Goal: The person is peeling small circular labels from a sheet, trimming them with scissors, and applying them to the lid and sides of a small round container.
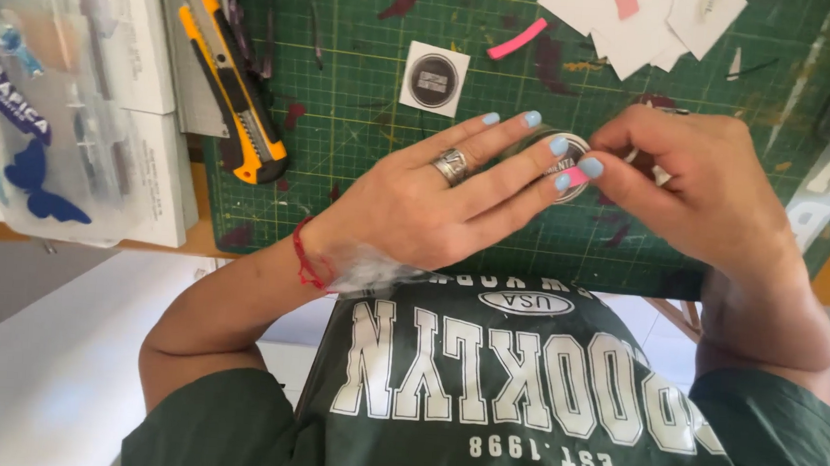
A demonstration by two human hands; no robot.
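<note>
Two hands were brought together over a round dark sticker (pixel 569 166) on the green cutting mat (pixel 364 124). It was pinned flat by the outstretched fingertips of the left hand (pixel 436 201), seemingly to steady it, while a small pink strip (pixel 575 177) at its edge was pinched by the right hand (pixel 701 188). Just beyond the left fingers a second round sticker on a white square (pixel 434 79) was left. Further left, an orange utility knife (pixel 236 93) was laid. Beyond the right hand, white paper pieces (pixel 639 21) were scattered.
</note>
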